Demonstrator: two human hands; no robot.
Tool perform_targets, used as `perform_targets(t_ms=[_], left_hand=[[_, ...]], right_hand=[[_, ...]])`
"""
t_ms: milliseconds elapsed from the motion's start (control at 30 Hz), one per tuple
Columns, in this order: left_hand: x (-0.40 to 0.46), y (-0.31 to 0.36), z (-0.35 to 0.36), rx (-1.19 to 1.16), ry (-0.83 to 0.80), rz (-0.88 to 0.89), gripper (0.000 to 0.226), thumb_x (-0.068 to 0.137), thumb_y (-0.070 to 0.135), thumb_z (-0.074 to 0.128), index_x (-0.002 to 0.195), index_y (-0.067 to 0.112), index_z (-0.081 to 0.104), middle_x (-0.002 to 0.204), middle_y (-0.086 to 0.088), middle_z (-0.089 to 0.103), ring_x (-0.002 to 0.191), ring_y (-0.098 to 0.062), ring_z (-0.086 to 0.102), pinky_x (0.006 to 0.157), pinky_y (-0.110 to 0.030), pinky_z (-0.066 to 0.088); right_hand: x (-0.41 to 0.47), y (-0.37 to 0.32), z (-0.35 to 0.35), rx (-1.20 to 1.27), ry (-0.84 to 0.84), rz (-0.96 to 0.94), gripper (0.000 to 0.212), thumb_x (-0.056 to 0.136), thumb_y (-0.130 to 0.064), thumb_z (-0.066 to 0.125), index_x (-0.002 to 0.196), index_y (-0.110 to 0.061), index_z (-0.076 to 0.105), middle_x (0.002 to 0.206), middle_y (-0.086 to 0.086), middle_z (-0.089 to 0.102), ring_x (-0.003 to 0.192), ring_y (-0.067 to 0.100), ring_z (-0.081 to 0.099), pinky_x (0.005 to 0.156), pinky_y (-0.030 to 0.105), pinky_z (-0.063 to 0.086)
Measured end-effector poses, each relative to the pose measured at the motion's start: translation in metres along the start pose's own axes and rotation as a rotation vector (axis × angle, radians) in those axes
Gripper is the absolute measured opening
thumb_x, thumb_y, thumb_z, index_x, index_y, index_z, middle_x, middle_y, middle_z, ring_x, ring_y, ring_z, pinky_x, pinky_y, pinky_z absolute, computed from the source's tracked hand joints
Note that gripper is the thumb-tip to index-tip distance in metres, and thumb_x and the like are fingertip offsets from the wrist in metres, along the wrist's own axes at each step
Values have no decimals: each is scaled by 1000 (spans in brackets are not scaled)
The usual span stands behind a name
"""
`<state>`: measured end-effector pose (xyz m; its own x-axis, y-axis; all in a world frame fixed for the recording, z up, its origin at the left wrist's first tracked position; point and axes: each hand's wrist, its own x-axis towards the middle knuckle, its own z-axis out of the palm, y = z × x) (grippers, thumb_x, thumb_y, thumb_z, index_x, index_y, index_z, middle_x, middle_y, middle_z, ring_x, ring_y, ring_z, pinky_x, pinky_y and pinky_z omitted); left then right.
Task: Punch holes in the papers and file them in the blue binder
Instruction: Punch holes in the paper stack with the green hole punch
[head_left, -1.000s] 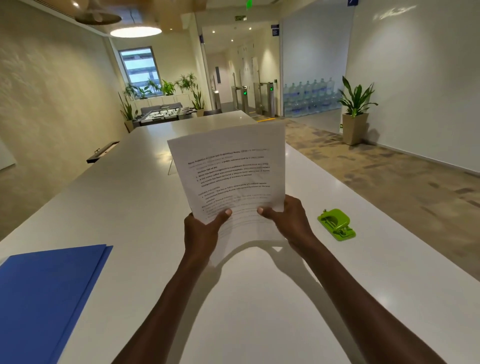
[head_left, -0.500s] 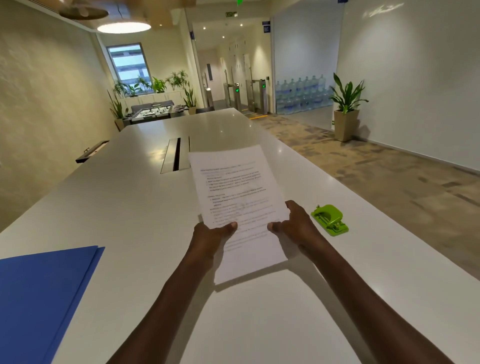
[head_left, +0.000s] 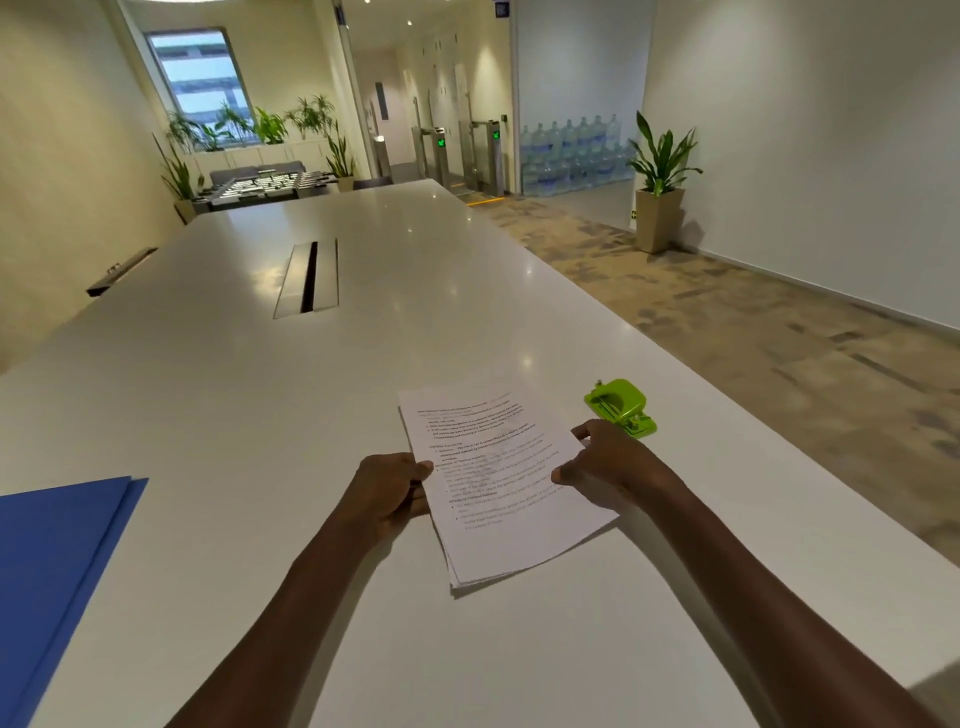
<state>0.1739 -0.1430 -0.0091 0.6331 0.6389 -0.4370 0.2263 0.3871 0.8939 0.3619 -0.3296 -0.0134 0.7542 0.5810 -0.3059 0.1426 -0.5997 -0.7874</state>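
Observation:
A thin stack of printed white papers (head_left: 498, 488) lies flat on the white table (head_left: 260, 415), turned a little counter-clockwise. My left hand (head_left: 387, 493) grips the stack's left edge. My right hand (head_left: 610, 465) holds its right edge, thumb on top. Just beyond my right hand sits a lime green hole punch (head_left: 621, 406), apart from the papers. The blue binder (head_left: 52, 561) lies closed at the table's near left, partly cut off by the frame's edge.
A cable slot (head_left: 309, 278) is set in the table's middle, farther away. The table's right edge runs close past the hole punch, with carpeted floor beyond. A potted plant (head_left: 660, 182) stands by the right wall.
The papers went from upright in front of me down to flat on the table. Both hands moved from the bottom edge to the side edges. My view tilted down.

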Motion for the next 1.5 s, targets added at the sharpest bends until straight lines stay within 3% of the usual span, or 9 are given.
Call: perform_targets(t_ms=[100, 167, 267, 333, 467, 633, 867, 1200, 1500], left_hand=[[5, 1, 3, 14, 28, -15, 16, 93, -9, 50, 102, -14, 61, 103, -25, 70, 90, -38, 71, 63, -41, 61], [8, 1, 5, 20, 45, -25, 15, 94, -9, 50, 103, -13, 61, 104, -25, 70, 90, -37, 70, 65, -41, 60], [12, -1, 7, 23, 56, -29, 16, 93, -8, 52, 106, -12, 61, 106, -25, 69, 91, -37, 70, 72, -45, 58], [15, -1, 11, 10, 47, -30, 17, 93, -7, 52, 107, -12, 61, 105, -24, 70, 92, -37, 70, 78, -47, 57], [17, 1, 24, 0, 10, -26, 17, 94, -6, 52, 106, -11, 62, 105, -23, 70, 91, -37, 70, 80, -48, 56], [24, 1, 39, 15, 0, -42, 17, 94, -5, 53, 108, -10, 62, 106, -23, 70, 92, -37, 70, 79, -48, 58], [22, -1, 53, -11, -27, -63, 15, 94, -5, 52, 103, -9, 63, 99, -20, 73, 80, -31, 73, 58, -39, 61], [18, -6, 67, -79, -28, -57, 15, 94, -7, 50, 103, -11, 62, 101, -21, 72, 83, -34, 73, 65, -44, 62], [18, -3, 79, -63, -57, -8, 13, 96, -2, 51, 98, -6, 64, 96, -18, 74, 76, -29, 75, 62, -39, 61]], right_hand=[[-2, -5, -11, -198, 91, -40, 59, 71, -24, 82, 119, -1, 58, 118, 16, 64, 103, 29, 63, 80, 35, 50], [2, -10, -25, -337, 238, -98, 46, 75, -31, 79, 111, -7, 64, 123, 10, 63, 112, 29, 61, 88, 32, 47], [14, -13, -50, -359, 476, -143, 29, 80, -28, 71, 100, -7, 68, 105, 15, 68, 102, 37, 64, 80, 32, 48], [26, -13, -64, -335, 536, -137, 28, 82, -28, 69, 100, -6, 70, 104, 16, 69, 101, 38, 63, 82, 34, 50], [43, -9, -83, -358, 488, -124, 28, 86, -28, 67, 92, -1, 72, 99, 17, 71, 98, 38, 63, 81, 36, 51], [50, -3, -84, -365, 414, -162, 24, 82, -24, 74, 97, -6, 78, 103, 15, 73, 102, 33, 64, 87, 40, 53], [55, -1, -82, -357, 426, -173, 25, 81, -21, 76, 99, -5, 77, 101, 16, 73, 100, 32, 65, 85, 38, 53], [58, 1, -81, -318, 435, -164, 27, 81, -22, 76, 101, -4, 76, 102, 16, 73, 100, 31, 64, 80, 33, 49], [64, 1, -85, -369, 396, -176, 26, 79, -22, 77, 98, -4, 76, 95, 18, 73, 88, 34, 68, 80, 42, 57]])
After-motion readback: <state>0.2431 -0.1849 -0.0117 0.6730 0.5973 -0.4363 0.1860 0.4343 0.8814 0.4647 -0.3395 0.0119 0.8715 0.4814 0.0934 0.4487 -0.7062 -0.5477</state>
